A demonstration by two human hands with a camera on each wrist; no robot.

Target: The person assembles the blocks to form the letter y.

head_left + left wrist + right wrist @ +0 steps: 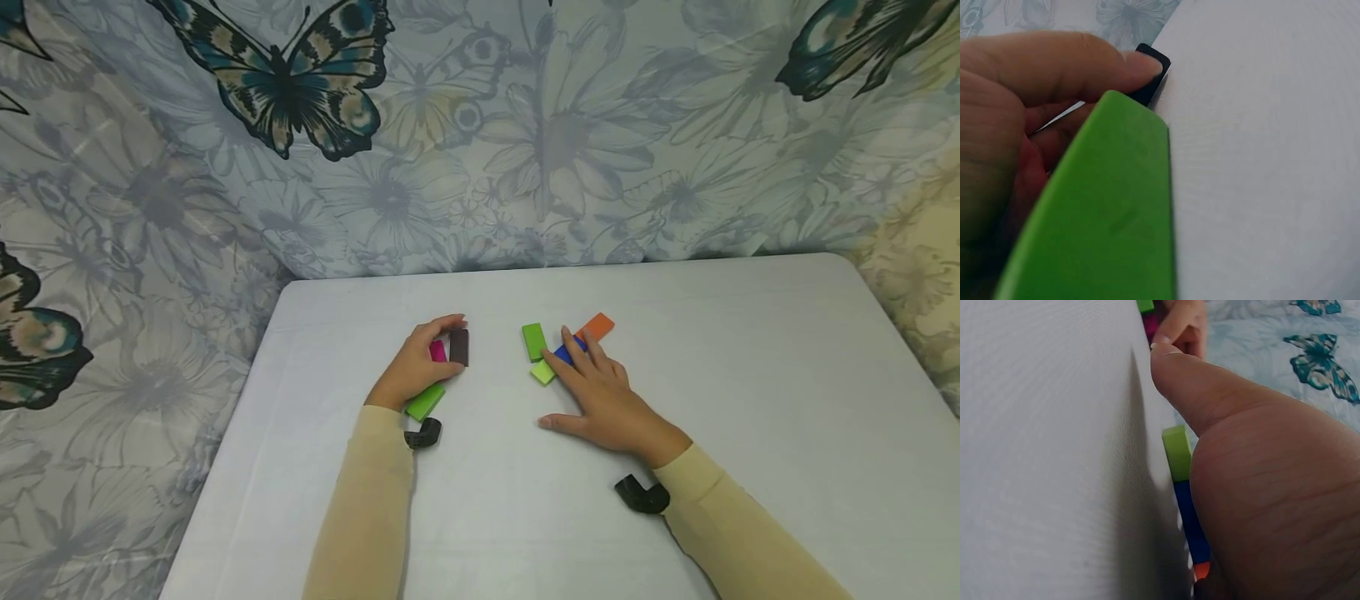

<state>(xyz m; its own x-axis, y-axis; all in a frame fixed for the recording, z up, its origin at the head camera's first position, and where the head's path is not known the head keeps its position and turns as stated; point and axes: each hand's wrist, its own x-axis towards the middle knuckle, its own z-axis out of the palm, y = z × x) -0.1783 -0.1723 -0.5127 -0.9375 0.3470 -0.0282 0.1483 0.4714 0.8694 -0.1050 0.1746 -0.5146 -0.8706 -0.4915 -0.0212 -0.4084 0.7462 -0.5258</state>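
Note:
At the left of the table, my left hand [416,362] pinches a dark brown block [459,348] by its two ends, between thumb and fingertips. A magenta block [438,351] sits just inside that grip, partly hidden by the hand. Close to the wrist lies a green block [425,402], large in the left wrist view. My right hand [603,404] is spread, its fingers over a blue block [562,356]. A lime block [542,372] and an orange block [597,326] lie at the blue block's two ends. Another green block [534,342] is left of the fingertips.
The blocks lie on a white-covered table [495,500]. Its far edge meets a hanging cloth [465,208] printed with flowers and butterflies. A black wrist device [423,433] shows at the left cuff, and another black device [642,494] at the right cuff.

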